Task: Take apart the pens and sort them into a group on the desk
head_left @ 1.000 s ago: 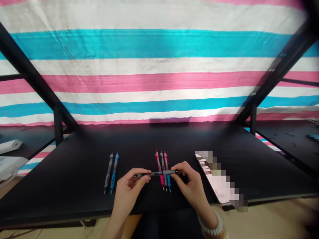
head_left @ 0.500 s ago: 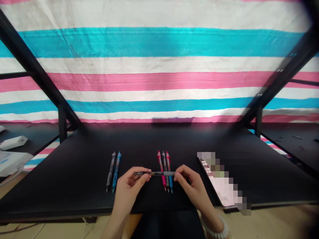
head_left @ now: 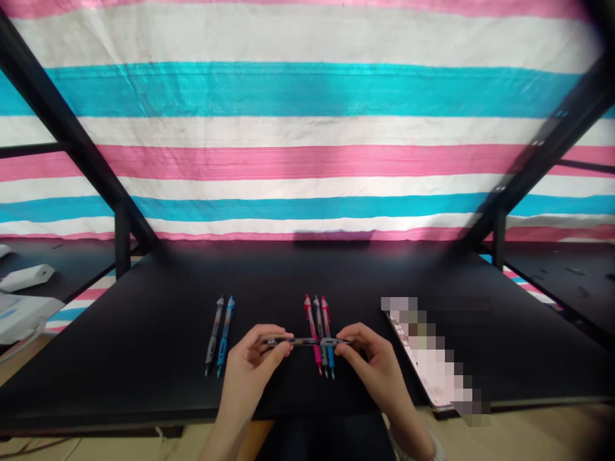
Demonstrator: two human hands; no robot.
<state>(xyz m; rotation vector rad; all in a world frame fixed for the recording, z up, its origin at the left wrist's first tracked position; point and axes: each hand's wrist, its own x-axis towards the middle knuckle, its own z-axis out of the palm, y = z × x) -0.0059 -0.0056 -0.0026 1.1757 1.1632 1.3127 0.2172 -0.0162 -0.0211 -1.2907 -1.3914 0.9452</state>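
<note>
A pen point(head_left: 305, 342) with a clear barrel and a grey grip lies level between my two hands, above the black table. My left hand point(head_left: 262, 352) pinches its left end. The grey end is pinched by my right hand point(head_left: 365, 352). Behind and below the held pen, a pink pen point(head_left: 316, 352), a grey pen point(head_left: 318, 310) and a pen with a blue grip point(head_left: 331, 360) lie side by side. To the left of my left hand rest a grey pen point(head_left: 212, 346) and a blue pen point(head_left: 223, 342).
The black table point(head_left: 269, 275) has a dark frame around it and a striped sheet point(head_left: 307, 89) behind. A pink flat object point(head_left: 439, 381), partly blurred out, lies at the right. White devices point(head_left: 26, 278) stand on the left side surface.
The held pen has turned about its length, so its clip side shows differently, and my right hand now grips nearer its tip. The view has tilted slightly upward.
</note>
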